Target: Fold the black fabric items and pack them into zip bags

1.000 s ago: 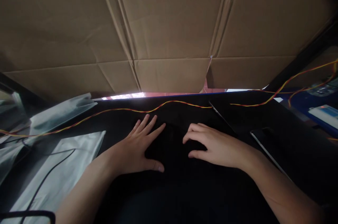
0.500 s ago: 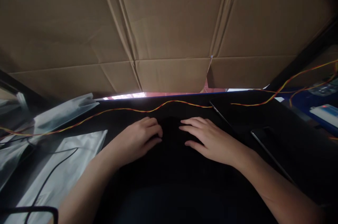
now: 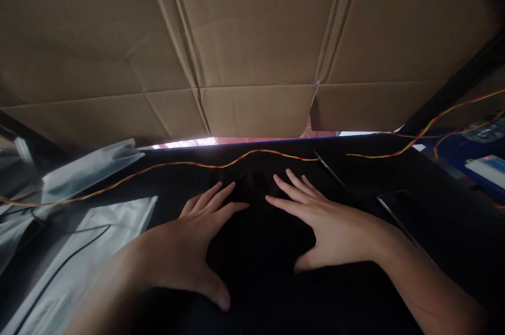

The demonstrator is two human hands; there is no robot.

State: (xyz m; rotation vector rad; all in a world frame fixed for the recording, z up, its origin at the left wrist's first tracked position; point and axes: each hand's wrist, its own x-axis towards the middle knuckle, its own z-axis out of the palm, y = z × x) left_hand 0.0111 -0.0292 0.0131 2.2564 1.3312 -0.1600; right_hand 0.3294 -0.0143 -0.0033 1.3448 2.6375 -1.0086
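1. Far left: clear plastic bags (image 3: 92,169), two that I'd count for sure, plus what may be a third cut off by the picture edge. One thin black cable (image 3: 69,259) runs over the lower one.
2. Red-and-yellow twisted wire (image 3: 197,164), lying across the far side of the desk (image 3: 177,182), just beyond both sets of fingertips. My guess: super light, bendy, springy where it's twisted, hard to break. I'd pinch it at the raised bend in the middle. Can't tell if it's one wire or two, since it drops out of sight by a slab and shows up again further right.
3. Left hand (image 3: 197,248): fingers spread, thumb well out, nothing in it. Wire's nearest. Can't tell if it's touching the desk.
4. Right hand (image 3: 325,227): same deal, fingers fanned, no grip on anything.
5. Dark thin slabs (image 3: 408,224), two of them, pale edges. Probably stiff, smooth and a bit fragile, so hold by the edges.
6. Far right: one white box (image 3: 489,171) with a red light.
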